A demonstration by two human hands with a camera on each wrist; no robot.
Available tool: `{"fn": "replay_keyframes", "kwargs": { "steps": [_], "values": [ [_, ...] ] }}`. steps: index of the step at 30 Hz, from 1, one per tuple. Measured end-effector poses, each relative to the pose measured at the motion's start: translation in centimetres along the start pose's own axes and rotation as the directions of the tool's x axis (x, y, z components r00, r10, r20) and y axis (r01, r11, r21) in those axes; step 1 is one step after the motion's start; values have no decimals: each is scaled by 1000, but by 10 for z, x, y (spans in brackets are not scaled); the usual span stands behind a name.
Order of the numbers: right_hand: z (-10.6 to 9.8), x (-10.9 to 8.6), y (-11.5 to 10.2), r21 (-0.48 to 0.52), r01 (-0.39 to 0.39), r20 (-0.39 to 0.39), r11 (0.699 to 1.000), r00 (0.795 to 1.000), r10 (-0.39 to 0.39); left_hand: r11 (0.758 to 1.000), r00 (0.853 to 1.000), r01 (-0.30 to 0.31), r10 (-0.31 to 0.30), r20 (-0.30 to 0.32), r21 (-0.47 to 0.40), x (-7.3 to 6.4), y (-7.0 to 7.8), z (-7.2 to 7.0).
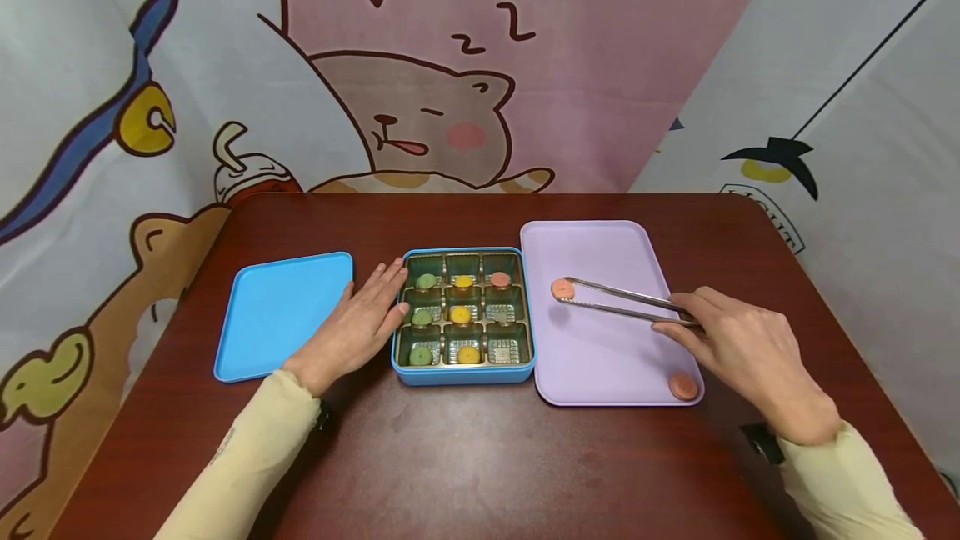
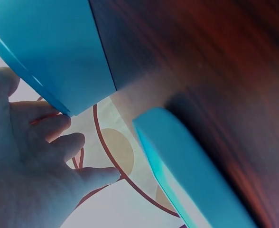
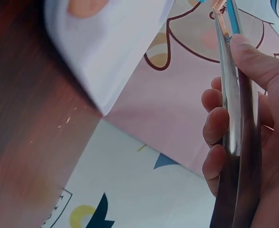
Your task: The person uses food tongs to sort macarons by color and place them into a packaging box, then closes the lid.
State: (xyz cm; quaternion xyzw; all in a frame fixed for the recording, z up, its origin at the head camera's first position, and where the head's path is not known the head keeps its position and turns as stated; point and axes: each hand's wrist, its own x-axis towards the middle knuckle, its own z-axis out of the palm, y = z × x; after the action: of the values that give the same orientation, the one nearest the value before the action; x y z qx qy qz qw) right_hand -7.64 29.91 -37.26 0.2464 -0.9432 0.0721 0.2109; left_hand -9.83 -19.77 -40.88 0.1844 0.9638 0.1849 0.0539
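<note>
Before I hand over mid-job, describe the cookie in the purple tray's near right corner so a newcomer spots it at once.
On the brown table, find the purple tray, just right of the blue box. In its near right corner lies a round, brownish-pink cookie. Unlike the paler cookie, it is not gripped by the tongs.

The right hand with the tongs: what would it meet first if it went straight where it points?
Led by the tongs and the pink cookie between their tips, the right hand would likely meet the blue box first. Height is unclear, though; it might pass above.
</note>
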Motion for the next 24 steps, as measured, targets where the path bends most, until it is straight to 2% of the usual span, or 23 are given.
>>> {"fn": "replay_keyframes", "kwargs": {
  "steps": [13,24],
  "values": [
    [-1,12,-12,3,41,18,999,999,-41,1000,1000,2,-2,6,21,1,0,1],
    [2,20,-21,4,95,-22,995,995,-95,1000,1000,10,-10,10,20,2,2,0]
  ]
}}
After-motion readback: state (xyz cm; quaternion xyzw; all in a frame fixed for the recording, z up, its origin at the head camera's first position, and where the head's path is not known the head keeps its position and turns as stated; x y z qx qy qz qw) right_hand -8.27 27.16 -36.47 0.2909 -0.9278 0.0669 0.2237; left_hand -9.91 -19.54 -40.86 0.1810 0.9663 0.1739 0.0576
